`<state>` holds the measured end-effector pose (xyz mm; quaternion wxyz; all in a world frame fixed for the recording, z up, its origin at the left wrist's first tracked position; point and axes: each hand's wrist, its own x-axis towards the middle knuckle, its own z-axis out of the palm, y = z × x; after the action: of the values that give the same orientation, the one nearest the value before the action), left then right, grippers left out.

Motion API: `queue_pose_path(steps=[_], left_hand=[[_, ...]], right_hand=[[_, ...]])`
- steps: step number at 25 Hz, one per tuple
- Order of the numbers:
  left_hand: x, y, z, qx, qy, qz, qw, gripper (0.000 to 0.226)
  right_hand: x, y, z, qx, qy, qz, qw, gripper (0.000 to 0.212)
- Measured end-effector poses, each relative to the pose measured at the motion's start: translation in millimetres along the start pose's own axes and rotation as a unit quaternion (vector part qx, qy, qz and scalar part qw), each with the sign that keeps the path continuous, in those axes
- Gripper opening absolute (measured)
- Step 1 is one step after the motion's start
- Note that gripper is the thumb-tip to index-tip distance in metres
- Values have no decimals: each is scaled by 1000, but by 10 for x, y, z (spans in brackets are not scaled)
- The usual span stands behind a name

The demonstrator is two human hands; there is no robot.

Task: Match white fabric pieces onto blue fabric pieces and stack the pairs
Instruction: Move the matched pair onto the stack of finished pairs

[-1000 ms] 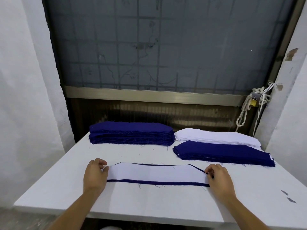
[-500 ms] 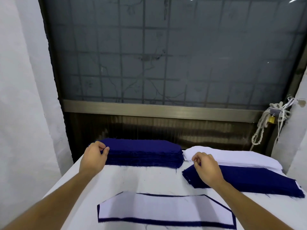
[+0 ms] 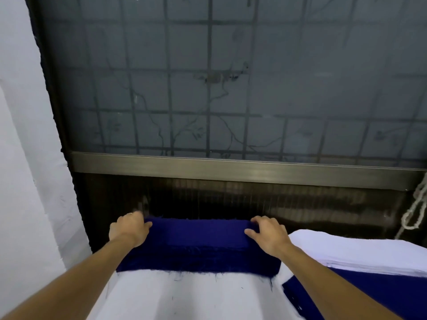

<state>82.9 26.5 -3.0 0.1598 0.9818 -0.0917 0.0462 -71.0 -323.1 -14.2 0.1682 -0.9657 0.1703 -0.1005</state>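
Head view: blue stack sits at the far edge of the table, long axis left–right. Left hand is curled round its left end, right hand bent over its right end (how many layers, can't tell). White stack lies just right of it. Both hands are equally near, so the lift is probably two-handed.

Left hand grips blue stack at its left end, right hand at its right end. White stack just right of it.

Arms outstretched, left hand gripping, right hand gripping
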Motion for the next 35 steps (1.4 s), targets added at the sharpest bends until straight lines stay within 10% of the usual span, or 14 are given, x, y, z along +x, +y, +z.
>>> queue_pose_path(steps=[21, 29, 35], left_hand=[[195, -269, 63, -182, 39, -21, 982, 14], [59, -224, -89, -128, 89, 106, 982, 14], [-384, 27, -394, 0, 161, 296, 942, 19]], right_hand=[[46, 50, 109, -32, 190, 49, 980, 22], [-60, -43, 148, -50, 207, 43, 976, 35], [-186, -1061, 230, 18, 153, -176, 972, 49]])
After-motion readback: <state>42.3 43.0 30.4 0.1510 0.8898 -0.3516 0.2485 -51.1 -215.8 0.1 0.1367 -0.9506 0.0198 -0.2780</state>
